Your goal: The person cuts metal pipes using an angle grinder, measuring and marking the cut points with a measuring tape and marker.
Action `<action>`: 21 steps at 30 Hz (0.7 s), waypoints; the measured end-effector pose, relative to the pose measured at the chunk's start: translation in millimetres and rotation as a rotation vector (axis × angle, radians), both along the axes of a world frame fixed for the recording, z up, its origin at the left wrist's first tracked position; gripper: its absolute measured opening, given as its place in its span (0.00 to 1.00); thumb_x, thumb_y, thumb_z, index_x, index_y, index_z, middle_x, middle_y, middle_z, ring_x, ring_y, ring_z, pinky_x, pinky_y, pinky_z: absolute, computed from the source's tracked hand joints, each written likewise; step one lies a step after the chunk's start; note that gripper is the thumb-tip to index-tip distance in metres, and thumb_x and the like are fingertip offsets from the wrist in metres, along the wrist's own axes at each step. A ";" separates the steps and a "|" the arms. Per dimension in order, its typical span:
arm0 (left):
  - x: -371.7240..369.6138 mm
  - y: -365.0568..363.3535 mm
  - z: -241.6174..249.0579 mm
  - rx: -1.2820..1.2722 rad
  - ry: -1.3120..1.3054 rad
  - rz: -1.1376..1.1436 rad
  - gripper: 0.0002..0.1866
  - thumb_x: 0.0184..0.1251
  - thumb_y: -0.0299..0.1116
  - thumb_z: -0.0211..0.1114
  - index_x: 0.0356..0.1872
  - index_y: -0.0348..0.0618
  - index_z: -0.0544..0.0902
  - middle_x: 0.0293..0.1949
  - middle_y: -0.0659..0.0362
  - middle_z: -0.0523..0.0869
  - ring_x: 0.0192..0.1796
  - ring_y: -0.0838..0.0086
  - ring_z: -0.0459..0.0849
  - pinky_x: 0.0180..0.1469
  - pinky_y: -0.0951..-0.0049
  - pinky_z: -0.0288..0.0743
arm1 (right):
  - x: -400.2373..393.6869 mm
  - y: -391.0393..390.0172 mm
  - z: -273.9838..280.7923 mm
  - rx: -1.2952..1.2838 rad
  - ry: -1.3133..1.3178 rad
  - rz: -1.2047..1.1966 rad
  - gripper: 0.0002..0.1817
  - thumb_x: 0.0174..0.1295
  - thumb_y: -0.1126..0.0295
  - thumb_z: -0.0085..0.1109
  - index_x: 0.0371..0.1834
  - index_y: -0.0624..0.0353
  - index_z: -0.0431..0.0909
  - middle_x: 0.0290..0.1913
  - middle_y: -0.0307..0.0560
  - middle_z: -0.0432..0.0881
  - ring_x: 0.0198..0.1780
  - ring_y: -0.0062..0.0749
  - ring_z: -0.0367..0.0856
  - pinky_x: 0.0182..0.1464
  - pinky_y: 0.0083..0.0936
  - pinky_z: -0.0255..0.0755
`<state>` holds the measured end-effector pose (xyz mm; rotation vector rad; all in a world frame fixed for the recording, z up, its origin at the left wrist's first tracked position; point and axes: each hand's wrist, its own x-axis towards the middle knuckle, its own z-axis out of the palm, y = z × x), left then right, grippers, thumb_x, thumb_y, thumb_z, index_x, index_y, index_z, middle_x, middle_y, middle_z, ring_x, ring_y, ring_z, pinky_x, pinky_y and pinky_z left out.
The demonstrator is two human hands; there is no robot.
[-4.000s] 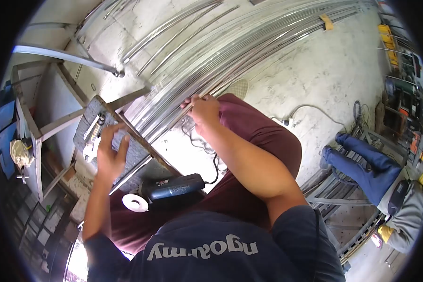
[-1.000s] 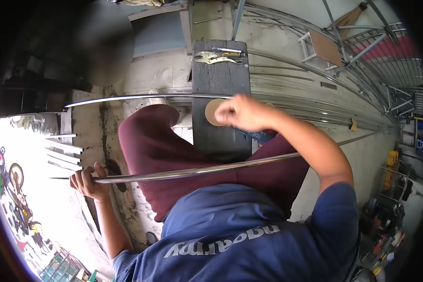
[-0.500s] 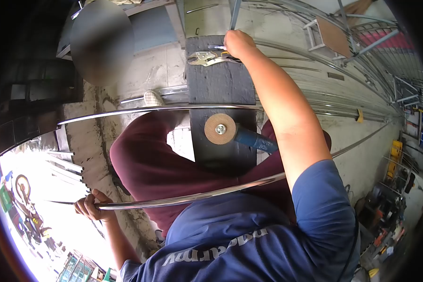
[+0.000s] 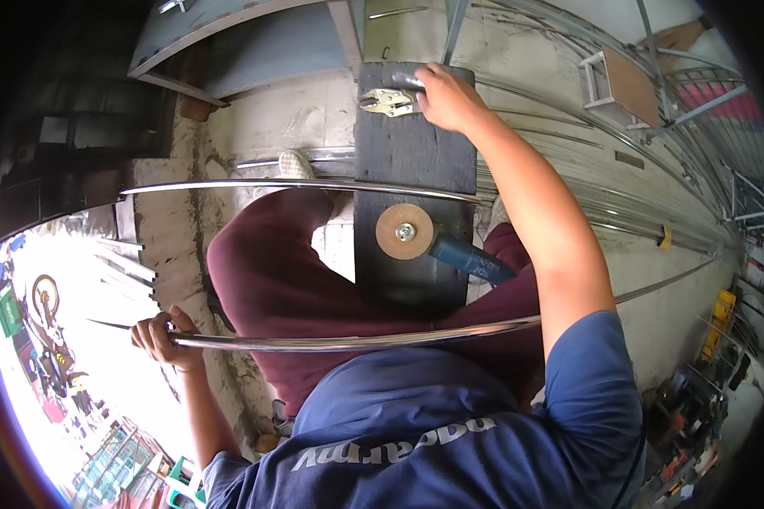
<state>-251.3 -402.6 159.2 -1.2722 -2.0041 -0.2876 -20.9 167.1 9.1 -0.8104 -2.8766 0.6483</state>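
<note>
Across the lap lies a long shiny metal tube [image 4: 382, 342], with my left hand [image 4: 165, 339] wrapped round it near its left end. At the far end of the black bench [image 4: 416, 157], my right hand [image 4: 448, 97] is closed on a small, blurred silvery item. Locking pliers [image 4: 389, 102] lie beside its fingers. A second metal tube [image 4: 255, 183] crosses the bench. Nearer to me, an angle grinder [image 4: 471, 259] with a round brown disc [image 4: 404, 231] rests on the bench, disc facing up.
More long metal tubes [image 4: 603, 212] lie on the floor at the right. A grey metal frame [image 4: 255, 42] stands at the far left, and a small brown-topped stool [image 4: 624, 89] at the far right. Tools and clutter [image 4: 696, 424] fill the lower right.
The view has shifted, and the blurred person at the upper left is out of frame. My right hand now covers part of the pliers' handles. My left hand still grips the lap tube.
</note>
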 end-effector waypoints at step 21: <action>52.4 -27.2 45.2 -0.247 -0.305 0.082 0.12 0.67 0.41 0.78 0.43 0.50 0.87 0.42 0.60 0.84 0.50 0.58 0.82 0.67 0.52 0.65 | 268.7 -116.4 176.0 -0.276 -0.087 -0.312 0.19 0.72 0.65 0.74 0.61 0.64 0.88 0.48 0.66 0.93 0.51 0.64 0.92 0.56 0.45 0.83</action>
